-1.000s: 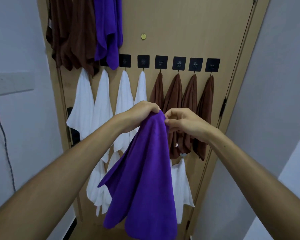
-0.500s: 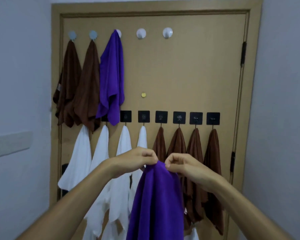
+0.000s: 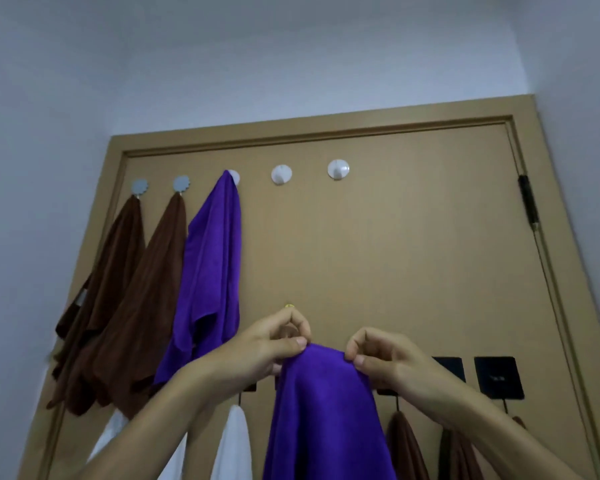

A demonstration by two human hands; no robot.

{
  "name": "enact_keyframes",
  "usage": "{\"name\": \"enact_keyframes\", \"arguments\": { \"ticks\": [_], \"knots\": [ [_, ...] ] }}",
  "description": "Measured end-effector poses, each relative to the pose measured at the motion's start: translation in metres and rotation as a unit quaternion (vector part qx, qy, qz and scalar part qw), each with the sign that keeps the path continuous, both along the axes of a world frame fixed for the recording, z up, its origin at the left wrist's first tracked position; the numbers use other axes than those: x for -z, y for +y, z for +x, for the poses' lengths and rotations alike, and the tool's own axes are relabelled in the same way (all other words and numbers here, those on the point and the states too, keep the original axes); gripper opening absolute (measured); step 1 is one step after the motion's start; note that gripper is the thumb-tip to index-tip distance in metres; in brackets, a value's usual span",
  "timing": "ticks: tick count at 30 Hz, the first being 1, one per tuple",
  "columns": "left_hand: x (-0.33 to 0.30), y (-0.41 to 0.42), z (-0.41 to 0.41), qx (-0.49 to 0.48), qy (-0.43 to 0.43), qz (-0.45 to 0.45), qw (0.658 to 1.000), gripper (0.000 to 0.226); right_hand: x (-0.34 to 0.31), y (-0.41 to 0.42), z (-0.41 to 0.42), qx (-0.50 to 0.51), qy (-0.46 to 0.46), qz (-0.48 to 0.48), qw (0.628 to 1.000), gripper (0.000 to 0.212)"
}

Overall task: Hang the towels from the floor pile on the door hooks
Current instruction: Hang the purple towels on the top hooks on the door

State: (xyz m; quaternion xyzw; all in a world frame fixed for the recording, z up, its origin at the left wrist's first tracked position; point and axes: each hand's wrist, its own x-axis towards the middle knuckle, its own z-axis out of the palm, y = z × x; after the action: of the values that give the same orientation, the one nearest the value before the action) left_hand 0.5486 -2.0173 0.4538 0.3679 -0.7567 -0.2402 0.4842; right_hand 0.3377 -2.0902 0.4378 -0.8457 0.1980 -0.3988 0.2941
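Head view, looking up at a tan door (image 3: 395, 254). Both hands raised in front of it, holding a purple towel (image 3: 323, 410) by its top edge. Left hand (image 3: 267, 344) pinches the fabric between thumb and curled fingers at the left of the fold; right hand (image 3: 381, 358) pinches it the same way at the right. The towel hangs straight down between the forearms, out of frame at the bottom.

Top row of hooks: two brown towels (image 3: 125, 306) on the leftmost pair, a second purple towel (image 3: 212, 265) on the third. Two white round hooks (image 3: 281, 174) to its right are bare (the nearer one sits well above the hands).

Lower row: black square hooks (image 3: 498, 377), partly hidden behind the hands, carrying white towels (image 3: 234, 441) at left and brown ones at right.
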Motion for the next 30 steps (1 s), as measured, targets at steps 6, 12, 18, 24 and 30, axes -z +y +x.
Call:
{"name": "enact_keyframes", "arguments": {
  "ticks": [6,12,18,24,30],
  "knots": [
    [-0.062,-0.053,0.029,-0.097,0.023,-0.088,0.991,0.026,-0.072,-0.061,0.053,0.080,-0.072,-0.137,0.985,0.028],
    [-0.145,-0.118,0.054,-0.258,0.057,-0.256,0.930,0.030,-0.158,-0.109,0.115,0.188,-0.123,-0.284,0.932,0.029],
    [-0.215,-0.164,0.080,-0.309,0.050,-0.366,0.876,0.029,-0.230,-0.123,0.153,0.288,-0.118,-0.438,0.843,0.028],
    [-0.277,-0.208,0.097,-0.360,0.034,-0.448,0.817,0.030,-0.292,-0.152,0.184,0.371,-0.080,-0.491,0.785,0.031],
    [-0.326,-0.235,0.103,-0.353,0.034,-0.476,0.805,0.031,-0.339,-0.168,0.203,0.442,-0.061,-0.505,0.739,0.031]
  ]
}}
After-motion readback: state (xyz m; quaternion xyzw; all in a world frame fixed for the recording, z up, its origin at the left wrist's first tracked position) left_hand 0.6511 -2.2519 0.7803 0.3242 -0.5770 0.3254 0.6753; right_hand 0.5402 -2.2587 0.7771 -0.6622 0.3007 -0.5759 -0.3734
